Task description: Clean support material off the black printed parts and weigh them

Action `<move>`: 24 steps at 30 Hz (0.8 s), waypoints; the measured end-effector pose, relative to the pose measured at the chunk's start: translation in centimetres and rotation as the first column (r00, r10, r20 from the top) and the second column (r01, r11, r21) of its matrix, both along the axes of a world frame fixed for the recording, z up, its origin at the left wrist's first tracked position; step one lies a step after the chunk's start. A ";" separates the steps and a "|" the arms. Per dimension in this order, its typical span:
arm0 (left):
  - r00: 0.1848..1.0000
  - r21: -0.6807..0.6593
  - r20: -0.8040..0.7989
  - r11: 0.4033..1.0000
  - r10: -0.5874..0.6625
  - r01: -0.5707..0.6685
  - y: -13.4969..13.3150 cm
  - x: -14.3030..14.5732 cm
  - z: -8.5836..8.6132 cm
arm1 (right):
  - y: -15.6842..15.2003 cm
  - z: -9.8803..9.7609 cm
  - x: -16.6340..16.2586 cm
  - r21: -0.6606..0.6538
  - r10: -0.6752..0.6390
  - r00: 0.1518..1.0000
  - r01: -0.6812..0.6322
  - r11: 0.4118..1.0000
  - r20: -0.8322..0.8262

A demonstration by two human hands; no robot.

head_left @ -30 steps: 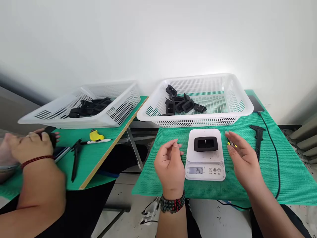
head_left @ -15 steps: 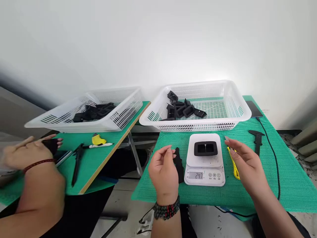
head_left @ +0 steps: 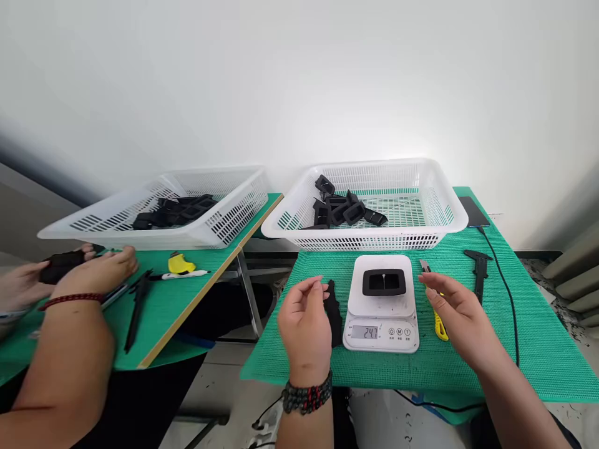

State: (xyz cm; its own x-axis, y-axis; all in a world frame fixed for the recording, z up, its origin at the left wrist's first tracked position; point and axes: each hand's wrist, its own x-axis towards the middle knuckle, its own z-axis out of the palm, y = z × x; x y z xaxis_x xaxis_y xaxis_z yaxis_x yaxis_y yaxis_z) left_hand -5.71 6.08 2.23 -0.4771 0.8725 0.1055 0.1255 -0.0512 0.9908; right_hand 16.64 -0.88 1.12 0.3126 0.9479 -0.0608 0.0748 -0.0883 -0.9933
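A black rectangular frame-like part (head_left: 384,282) with two openings rests on a white digital scale (head_left: 381,337), whose display reads 24.7. To the left of the scale, my left hand (head_left: 306,324) hovers with loosely curled fingers and nothing visible in them. It partly covers a dark, jagged-edged piece (head_left: 334,318) lying on the table. My right hand (head_left: 456,318) is at the scale's right side, thumb and fingers apart, empty. Beneath it lies a yellow utility knife (head_left: 440,324), partly hidden by the hand. Neither hand touches the black part.
Behind the scale stands a white plastic basket (head_left: 369,234) holding several black parts (head_left: 344,209). Black calipers (head_left: 480,274) and a cable (head_left: 508,287) lie at right. On the adjoining left table, a co-worker's hands (head_left: 93,274) hold a dark item near another basket (head_left: 201,237) and a yellow tool (head_left: 180,264).
The view has shifted slightly. My hands keep their places beside the scale, and the reading is the same. The co-worker's hands have moved, with the dark item now farther left.
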 end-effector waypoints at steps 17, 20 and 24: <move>0.993 0.366 0.017 0.925 -0.113 0.099 -2.2 2.7 1.1 | -0.5 1.9 -0.7 0.087 -0.119 0.976 0.137 0.987 -0.181; 0.979 0.365 0.144 0.927 -0.146 0.085 -2.0 2.8 1.4 | -0.6 1.8 -0.8 0.122 -0.126 0.959 0.160 0.980 -0.252; 0.936 0.338 0.318 0.940 -0.149 0.034 -1.4 2.4 1.8 | -1.9 2.8 -1.5 0.211 -0.042 0.977 0.087 0.974 -0.210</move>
State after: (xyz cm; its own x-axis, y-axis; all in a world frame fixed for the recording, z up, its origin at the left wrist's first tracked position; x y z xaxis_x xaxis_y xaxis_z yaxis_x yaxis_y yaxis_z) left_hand -3.29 4.67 4.02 -0.4535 0.8592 0.2368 -0.2303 -0.3697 0.9002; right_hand 15.10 -2.80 3.93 0.3762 0.9234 0.0758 -0.1293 0.1333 -0.9826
